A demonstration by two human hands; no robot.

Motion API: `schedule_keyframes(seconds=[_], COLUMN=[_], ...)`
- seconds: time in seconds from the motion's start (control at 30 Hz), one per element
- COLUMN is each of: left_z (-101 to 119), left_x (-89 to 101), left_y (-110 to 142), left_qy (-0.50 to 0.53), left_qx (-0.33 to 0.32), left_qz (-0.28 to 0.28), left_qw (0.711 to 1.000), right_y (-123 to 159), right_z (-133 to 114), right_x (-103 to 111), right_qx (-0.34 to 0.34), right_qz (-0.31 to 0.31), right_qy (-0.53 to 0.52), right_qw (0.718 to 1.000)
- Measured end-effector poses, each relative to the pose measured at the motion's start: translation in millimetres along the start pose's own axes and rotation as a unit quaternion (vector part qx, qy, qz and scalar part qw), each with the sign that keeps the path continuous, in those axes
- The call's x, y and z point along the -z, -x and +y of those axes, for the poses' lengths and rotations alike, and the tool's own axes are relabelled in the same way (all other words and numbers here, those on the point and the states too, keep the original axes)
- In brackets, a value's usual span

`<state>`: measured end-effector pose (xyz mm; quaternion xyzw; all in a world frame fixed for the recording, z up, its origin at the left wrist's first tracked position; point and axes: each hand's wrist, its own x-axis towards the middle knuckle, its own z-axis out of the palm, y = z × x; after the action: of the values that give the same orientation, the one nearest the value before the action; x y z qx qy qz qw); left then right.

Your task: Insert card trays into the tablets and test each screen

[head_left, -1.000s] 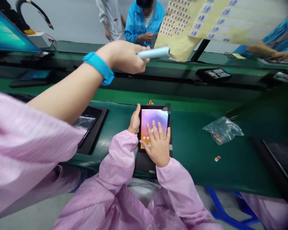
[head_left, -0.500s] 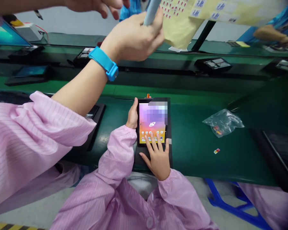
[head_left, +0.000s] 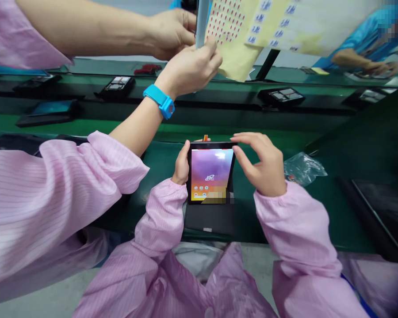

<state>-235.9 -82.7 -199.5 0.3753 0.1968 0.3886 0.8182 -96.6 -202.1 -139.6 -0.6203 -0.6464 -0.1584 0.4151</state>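
Observation:
A tablet [head_left: 207, 165] with a lit purple and orange home screen stands tilted over a dark flat case or pad [head_left: 209, 219] in front of me. My left hand [head_left: 181, 164] grips its left edge, thumb along the side and fingers behind. A small orange tab [head_left: 205, 138] sticks up past the top edge, near those hidden fingertips. At the top right corner, the thumb and index finger of my right hand [head_left: 262, 164] are curled round the tablet's edge. Part of the screen is blurred out.
A co-worker's arms reach in from the left, a blue wristband [head_left: 159, 100] on one wrist. Yellow paper sheets [head_left: 239, 57] hang above. A clear plastic bag [head_left: 305, 168] lies right on the green table. Black devices [head_left: 281, 97] stand along the line behind; another person works at far right.
My right hand has lifted off the lower screen and moved up to the tablet's top right corner. The co-worker's second hand has come down to the hanging papers.

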Motion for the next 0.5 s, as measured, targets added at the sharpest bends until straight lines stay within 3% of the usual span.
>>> schedule_keyframes(seconds=[0.1,0.23,0.37,0.5], left_z=[2.9,19.2,38.1,38.9], left_x=[1.5,-0.7,-13.9,-26.4], left_y=[8.5,19.2,33.0,44.9], left_qy=[-0.042,-0.189,-0.334,-0.395], left_qx=[-0.087,-0.178,-0.214,-0.305], left_qz=[-0.053,-0.103,-0.104,-0.077], left_qw=[0.994,0.960,0.912,0.863], right_y=[-30.3,-44.0,-48.4,-48.9], right_z=[-2.4,-11.7,-21.6,-29.4], right_x=[6.8,10.2,15.9,20.8], right_qx=[0.022,0.031,0.037,0.080], right_qz=[-0.109,-0.216,-0.256,-0.259], right_qy=[-0.047,-0.109,-0.146,-0.164], right_qw=[0.993,0.970,0.955,0.948])
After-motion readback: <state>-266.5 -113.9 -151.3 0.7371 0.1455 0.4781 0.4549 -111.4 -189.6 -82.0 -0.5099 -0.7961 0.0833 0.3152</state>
